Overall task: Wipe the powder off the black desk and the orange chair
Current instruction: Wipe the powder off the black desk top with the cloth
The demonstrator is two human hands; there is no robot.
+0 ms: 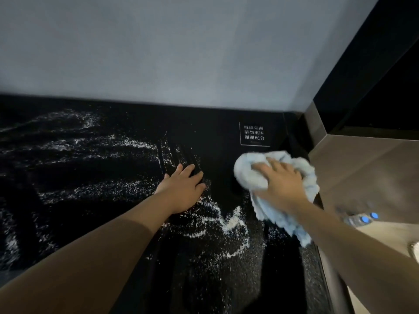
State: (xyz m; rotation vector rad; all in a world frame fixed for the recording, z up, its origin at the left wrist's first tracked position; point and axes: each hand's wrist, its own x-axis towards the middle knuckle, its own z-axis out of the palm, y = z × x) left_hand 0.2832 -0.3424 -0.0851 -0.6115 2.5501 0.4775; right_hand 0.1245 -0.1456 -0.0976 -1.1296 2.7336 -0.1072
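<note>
The right hand point(280, 177) grips a bunched blue cloth point(294, 193) on the desk point(113, 223) to wipe away powder point(226, 225) just beside it; the left hand point(183, 184) rests flat and open, probably bracing. No chair shows.

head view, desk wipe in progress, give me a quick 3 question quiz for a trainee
1. Which hand grips the blue cloth: A left, B right?
2. True or false: the black desk is already free of white powder.
3. Fill in: the left hand rests ___ on the desk, fingers straight.

Key: 1 B, the right hand; 2 false, powder is spread over much of it; 3 flat.
</note>
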